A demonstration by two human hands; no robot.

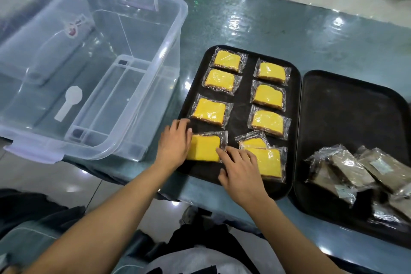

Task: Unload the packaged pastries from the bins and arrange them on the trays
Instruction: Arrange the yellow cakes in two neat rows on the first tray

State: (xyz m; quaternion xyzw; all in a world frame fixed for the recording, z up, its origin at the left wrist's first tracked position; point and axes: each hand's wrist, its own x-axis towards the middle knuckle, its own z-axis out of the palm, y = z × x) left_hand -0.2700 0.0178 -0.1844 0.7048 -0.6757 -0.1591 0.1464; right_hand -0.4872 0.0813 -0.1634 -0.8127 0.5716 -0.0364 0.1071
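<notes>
Sticker (71, 28) on clear bin (142, 87), perhaps unreadable

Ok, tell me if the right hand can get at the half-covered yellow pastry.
Probably yes: the right hand lies beside that half-covered pastry, whose top shows; only the near pastry overlaps it.

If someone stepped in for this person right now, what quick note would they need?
Left hand and right hand both rest flat-fingered on the near-left yellow pastry pack, squaring it up. Left tray has six yellow packs in two neat columns, plus two overlapping at its near right. Clear bin looks emptied. Left to do: straighten those two, then spread the heap of brown packs over the right tray.
</notes>
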